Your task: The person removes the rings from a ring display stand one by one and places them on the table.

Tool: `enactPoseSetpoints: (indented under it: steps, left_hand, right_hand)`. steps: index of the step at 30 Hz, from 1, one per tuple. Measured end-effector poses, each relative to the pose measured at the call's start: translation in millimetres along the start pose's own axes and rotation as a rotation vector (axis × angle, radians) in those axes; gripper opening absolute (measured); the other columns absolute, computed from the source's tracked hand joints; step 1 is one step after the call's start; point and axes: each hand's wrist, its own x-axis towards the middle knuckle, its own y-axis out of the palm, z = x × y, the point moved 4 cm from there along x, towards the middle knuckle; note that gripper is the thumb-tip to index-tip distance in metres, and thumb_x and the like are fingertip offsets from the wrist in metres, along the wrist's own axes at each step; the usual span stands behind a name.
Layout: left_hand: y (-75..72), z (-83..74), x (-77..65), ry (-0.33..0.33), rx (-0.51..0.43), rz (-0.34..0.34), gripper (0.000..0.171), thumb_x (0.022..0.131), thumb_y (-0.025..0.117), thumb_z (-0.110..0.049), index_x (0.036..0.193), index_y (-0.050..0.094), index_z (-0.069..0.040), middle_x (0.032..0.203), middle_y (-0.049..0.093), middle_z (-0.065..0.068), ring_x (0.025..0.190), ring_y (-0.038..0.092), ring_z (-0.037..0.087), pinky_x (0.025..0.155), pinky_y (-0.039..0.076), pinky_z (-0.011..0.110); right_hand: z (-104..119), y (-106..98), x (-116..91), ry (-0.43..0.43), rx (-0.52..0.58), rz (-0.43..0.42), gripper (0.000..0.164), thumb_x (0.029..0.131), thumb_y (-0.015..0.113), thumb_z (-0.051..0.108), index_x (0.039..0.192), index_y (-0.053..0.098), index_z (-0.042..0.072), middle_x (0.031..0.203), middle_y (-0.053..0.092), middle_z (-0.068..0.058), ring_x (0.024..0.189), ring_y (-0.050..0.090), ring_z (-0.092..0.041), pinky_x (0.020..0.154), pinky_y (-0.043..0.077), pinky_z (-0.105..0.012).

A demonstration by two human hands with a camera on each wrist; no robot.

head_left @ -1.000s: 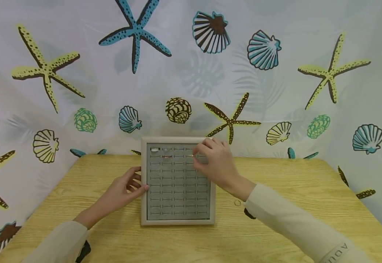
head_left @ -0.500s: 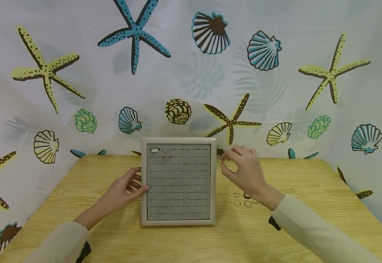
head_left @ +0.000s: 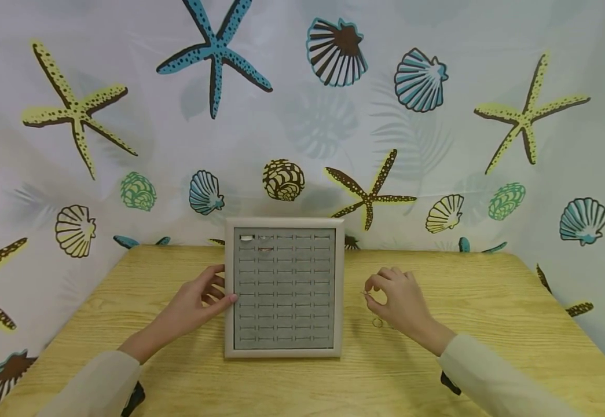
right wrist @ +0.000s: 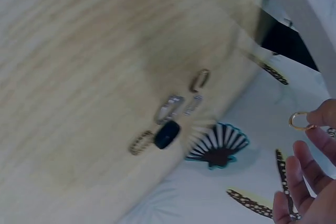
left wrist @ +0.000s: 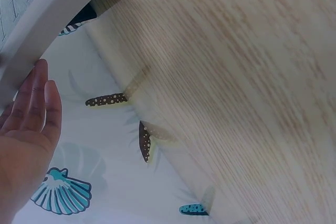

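Note:
A framed ring display board (head_left: 283, 284), with a grey slotted pad and pale rim, stands upright on the table. My left hand (head_left: 195, 298) grips its left edge, thumb on the front of the rim and fingers at the side and behind. To the right of the board, my right hand (head_left: 400, 298) pinches a thin gold ring (right wrist: 291, 123) between thumb and index finger; the other fingers are spread in the right wrist view. A wide silvery ring (head_left: 247, 238) sits in the pad's top left slot, and a reddish ring (head_left: 266, 249) in the second row.
Several loose rings lie on the wooden table (head_left: 177, 382) right of the board, a black ring (right wrist: 167, 135) and a silver ring (right wrist: 167, 111) among them. Behind the table hangs a curtain (head_left: 281, 127) printed with shells and starfish.
My right hand has moved from the pad's second row out to the right, then down beside the board, the gold ring in its fingers. My left hand keeps its place on the frame.

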Motion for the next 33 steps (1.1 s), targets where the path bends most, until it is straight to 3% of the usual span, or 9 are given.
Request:
enactPoseSetpoints:
  steps: [5,10,17,27,33]
  left_hand:
    - [-0.4,-2.9,-1.1,-0.003,-0.004,-0.001,0.054,0.087,0.063,-0.027,0.132,0.039,-0.008,0.103,0.062,0.009,0.081,0.062,0.013,0.068,0.051,0.025]
    - [-0.5,-4.0,-1.9,-0.003,-0.006,-0.001,0.054,0.087,0.063,-0.026,0.132,0.039,-0.008,0.103,0.062,0.010,0.082,0.062,0.013,0.067,0.051,0.025]
    - [-0.9,-3.3,-2.3,-0.004,0.008,-0.008,0.055,0.087,0.063,-0.027,0.133,0.039,-0.009,0.103,0.062,0.009,0.081,0.062,0.014,0.068,0.051,0.025]
    - [-1.2,-1.7,-2.5,-0.007,0.015,-0.007,0.056,0.087,0.063,-0.029,0.133,0.039,-0.010,0.103,0.062,0.009,0.081,0.062,0.012,0.067,0.051,0.024]
    - [-1.2,0.7,-2.2,-0.011,0.025,-0.007,0.056,0.087,0.063,-0.029,0.133,0.038,-0.010,0.104,0.062,0.009,0.082,0.062,0.013,0.068,0.051,0.024]
  right_hand:
    - [-3.9,15.9,-11.9,-0.009,-0.018,0.105,0.015,0.072,0.075,0.018,0.075,0.061,0.020,0.074,0.057,0.004,0.067,0.046,-0.011,0.061,0.031,-0.027]
    - [-4.6,27.2,-19.4,0.002,-0.012,0.186,0.014,0.073,0.075,0.019,0.075,0.061,0.020,0.075,0.057,0.004,0.068,0.047,-0.011,0.065,0.040,-0.036]
    - [-5.0,35.9,-23.8,-0.020,-0.019,0.238,0.013,0.072,0.075,0.015,0.075,0.063,0.019,0.075,0.058,0.003,0.068,0.049,-0.012,0.065,0.044,-0.040]
    - [-9.7,44.5,-26.7,-0.025,0.014,0.262,0.014,0.071,0.076,0.012,0.072,0.064,0.020,0.073,0.057,0.005,0.063,0.041,-0.009,0.059,0.032,-0.026]
    - [-11.8,48.3,-27.5,0.001,0.046,0.301,0.012,0.075,0.073,0.012,0.073,0.065,0.020,0.074,0.057,0.004,0.063,0.040,-0.009,0.059,0.031,-0.027]
